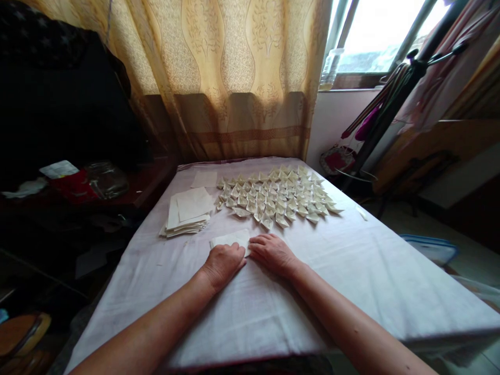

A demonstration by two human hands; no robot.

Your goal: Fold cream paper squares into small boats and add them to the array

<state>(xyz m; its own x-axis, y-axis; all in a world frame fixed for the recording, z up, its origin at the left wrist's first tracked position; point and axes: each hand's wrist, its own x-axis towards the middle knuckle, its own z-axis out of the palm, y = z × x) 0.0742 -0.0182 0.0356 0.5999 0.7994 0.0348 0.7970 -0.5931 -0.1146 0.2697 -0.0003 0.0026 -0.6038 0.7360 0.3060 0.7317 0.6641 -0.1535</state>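
The left hand [226,263] is grasping the paper [234,237], seemingly steadying it; the right hand [272,253], uncurled, is resting at its right edge.

On the table [344,281], a folded paper sheet [230,238], with the left hand [225,263] on its near edge and the right hand [273,253] at its right end. Beyond the left hand and to its left, a stack of paper sheets [191,205]; just behind the stack, a single sheet [205,179]. Right of the stack and beyond both hands, a cluster of folded paper boats [271,198]. Farther right, near the table's right edge, a paper scrap [361,213]. Behind the table, a curtain [234,67]; right of the curtain, a window [371,41]; right of the table's far end, a coat rack [375,130].
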